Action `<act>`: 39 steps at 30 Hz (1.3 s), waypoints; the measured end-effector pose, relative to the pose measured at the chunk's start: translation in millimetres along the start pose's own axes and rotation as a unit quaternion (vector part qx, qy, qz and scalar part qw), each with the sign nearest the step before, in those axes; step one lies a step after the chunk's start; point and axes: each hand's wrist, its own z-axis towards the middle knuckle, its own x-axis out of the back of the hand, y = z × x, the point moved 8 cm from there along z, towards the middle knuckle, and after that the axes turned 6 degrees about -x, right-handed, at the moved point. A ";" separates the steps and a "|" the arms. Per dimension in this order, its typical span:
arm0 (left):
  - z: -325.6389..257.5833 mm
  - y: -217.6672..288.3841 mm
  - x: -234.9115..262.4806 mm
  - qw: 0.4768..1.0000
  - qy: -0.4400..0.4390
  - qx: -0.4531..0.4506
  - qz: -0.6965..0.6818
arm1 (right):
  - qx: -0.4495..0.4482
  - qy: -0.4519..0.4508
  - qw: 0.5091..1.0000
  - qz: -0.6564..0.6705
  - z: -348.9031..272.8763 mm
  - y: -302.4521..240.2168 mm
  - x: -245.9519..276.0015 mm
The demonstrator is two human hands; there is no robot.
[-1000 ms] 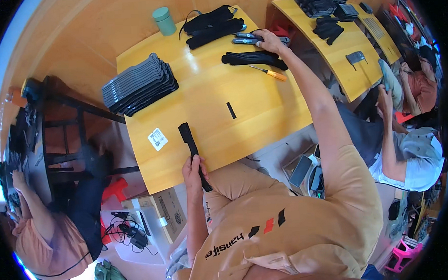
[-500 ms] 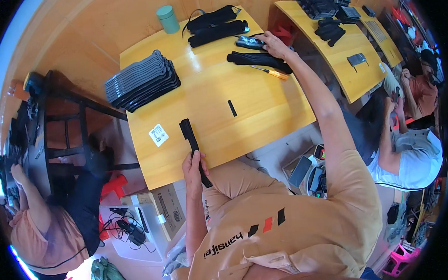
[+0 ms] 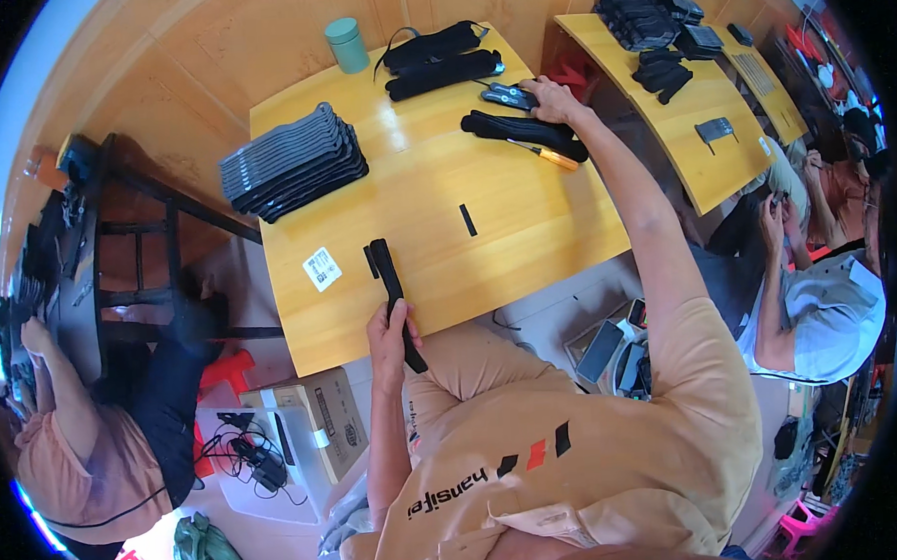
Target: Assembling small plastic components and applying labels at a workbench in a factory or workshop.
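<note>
My left hand (image 3: 389,335) is closed round the lower part of a long, slim black piece (image 3: 390,278) with a short clip-like part beside its top end. It stands over the table's near edge; its exact kind does not show. At the far right of the table, my right hand (image 3: 553,100) has its fingers closed on the right end of a small dark handheld device (image 3: 507,96) with a greyish face. Just nearer lie a black cloth-like roll (image 3: 518,129) and a screwdriver with an orange handle (image 3: 555,157). A short black strip (image 3: 468,220) lies mid-table.
On the yellow wooden table (image 3: 424,171) are a stack of dark flat pieces (image 3: 293,165), black pouches (image 3: 445,75), a green canister (image 3: 346,45) and a white label (image 3: 321,270). Seated co-workers (image 3: 805,314) are at right; another person (image 3: 91,456) is at left.
The view has shifted slightly. My right hand stays at the device, which now shows more of its face. My left hand keeps the black piece, turned a little so its clip-like side part shows differently.
</note>
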 end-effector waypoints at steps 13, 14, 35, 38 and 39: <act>38.7 66.8 -52.4 0.778 0.080 -0.297 0.548 | 0.056 0.041 0.997 0.042 5.4 -14.6 29.1; 30.1 82.9 -57.7 0.725 0.130 -0.340 0.585 | 0.063 -0.003 0.995 0.074 3.5 -25.3 32.6; 190.5 94.1 -270.0 0.702 -0.163 -0.476 0.504 | -0.028 -0.121 0.915 0.385 -10.9 3.5 17.0; 190.8 92.0 -273.3 0.686 -0.136 -0.505 0.505 | 0.052 0.036 0.974 0.216 3.8 2.0 36.3; 192.1 90.0 -274.1 0.686 -0.138 -0.504 0.506 | 0.091 0.070 0.976 0.185 7.0 -6.3 37.9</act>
